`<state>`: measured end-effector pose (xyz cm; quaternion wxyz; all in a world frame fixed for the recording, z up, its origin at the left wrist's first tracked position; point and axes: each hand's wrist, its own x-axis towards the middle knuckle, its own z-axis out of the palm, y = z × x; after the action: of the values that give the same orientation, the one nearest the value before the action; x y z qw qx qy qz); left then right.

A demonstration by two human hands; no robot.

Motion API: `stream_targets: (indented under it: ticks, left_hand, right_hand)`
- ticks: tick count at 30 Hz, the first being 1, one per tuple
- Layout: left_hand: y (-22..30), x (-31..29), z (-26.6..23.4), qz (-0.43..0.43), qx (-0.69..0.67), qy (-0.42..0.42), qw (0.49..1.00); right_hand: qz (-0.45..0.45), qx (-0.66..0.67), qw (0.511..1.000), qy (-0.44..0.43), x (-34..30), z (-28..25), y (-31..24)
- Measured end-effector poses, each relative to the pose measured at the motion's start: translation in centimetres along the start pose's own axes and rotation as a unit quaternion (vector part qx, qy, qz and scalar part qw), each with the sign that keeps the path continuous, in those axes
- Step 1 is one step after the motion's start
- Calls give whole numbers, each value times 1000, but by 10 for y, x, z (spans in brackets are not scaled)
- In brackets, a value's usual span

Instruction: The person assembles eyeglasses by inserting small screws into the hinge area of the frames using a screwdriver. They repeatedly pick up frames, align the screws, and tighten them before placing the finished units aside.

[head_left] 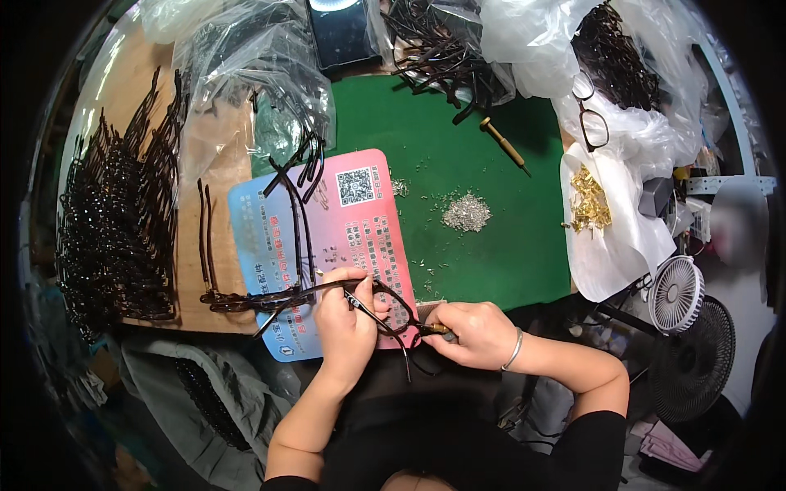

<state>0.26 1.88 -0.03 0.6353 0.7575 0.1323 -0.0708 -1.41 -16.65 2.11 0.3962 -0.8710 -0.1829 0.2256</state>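
Note:
My left hand (344, 323) is closed around a dark eyeglass frame (396, 307), just over the near edge of a blue-and-pink printed pad (246, 237). A slim dark tool with light markings (358, 303) also sits between its fingers. My right hand (479, 334) grips a small screwdriver (442, 329), mostly covered by the fingers, its brass part against the frame's hinge area. Left of my left hand, several dark temple arms (300, 229) lie across the pad. A heap of tiny silver screws (467, 213) rests on the green mat (368, 114).
Stacked dark eyeglass parts (119, 229) fill the table's left side. A brass screwdriver (505, 146) lies on the mat. Far back are loose temple arms (442, 53), plastic bags (246, 57) and a phone (340, 33). Gold-coloured small parts (589, 200) and a white fan (676, 295) stand right.

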Motion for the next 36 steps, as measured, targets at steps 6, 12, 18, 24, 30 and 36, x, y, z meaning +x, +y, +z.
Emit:
stream_targets:
  ticks: [6, 12, 18, 24, 30, 36]
  left_hand:
    - [-2, 2, 1, 45, 52, -11, 998]
    - [-1, 2, 1, 22, 23, -5, 999]
    - [-4, 2, 4, 64, 84, -7, 994]
    - [-2, 1, 5, 56, 68, 10, 996]
    - [-7, 0, 3, 163, 185, 4, 969]
    - [-4, 3, 5, 225, 232, -4, 946]
  right_hand:
    - [-19, 1, 1000, 0, -1, 0, 5]
    - [-28, 2, 999, 15, 0, 4, 8]
    - [-24, 1, 1000, 20, -1, 3, 8]
    - [-33, 5, 999, 35, -1, 5, 9]
    - [-36, 0, 998, 51, -1, 9, 9]
    - [-55, 8, 998, 36, -5, 7, 9]
